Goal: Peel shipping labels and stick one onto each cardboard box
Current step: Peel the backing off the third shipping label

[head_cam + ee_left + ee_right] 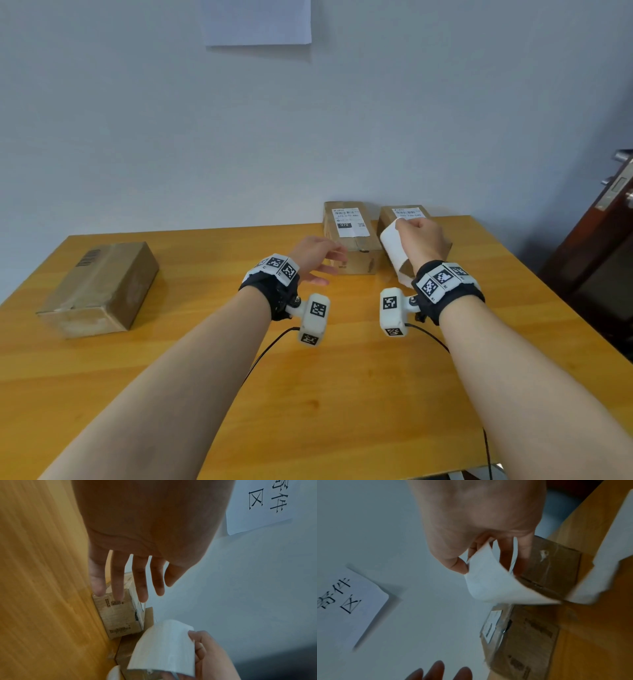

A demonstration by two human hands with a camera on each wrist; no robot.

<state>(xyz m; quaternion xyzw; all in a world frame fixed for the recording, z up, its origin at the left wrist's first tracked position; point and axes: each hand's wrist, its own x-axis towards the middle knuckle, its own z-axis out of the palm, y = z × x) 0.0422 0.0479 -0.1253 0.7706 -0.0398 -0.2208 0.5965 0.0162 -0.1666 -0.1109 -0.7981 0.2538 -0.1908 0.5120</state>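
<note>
The right hand [424, 240] pinches a thin, floppy white paper sheet [394, 253] by its top edge, over the brown cardboard box [388, 216] at one o'clock on the tabletop [342, 377]. Left hand [313, 257] fingers [118, 582] are spread, holding nothing.

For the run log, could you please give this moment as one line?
left hand: open, by middle box | right hand: holds white paper | left box: unlabelled
</note>
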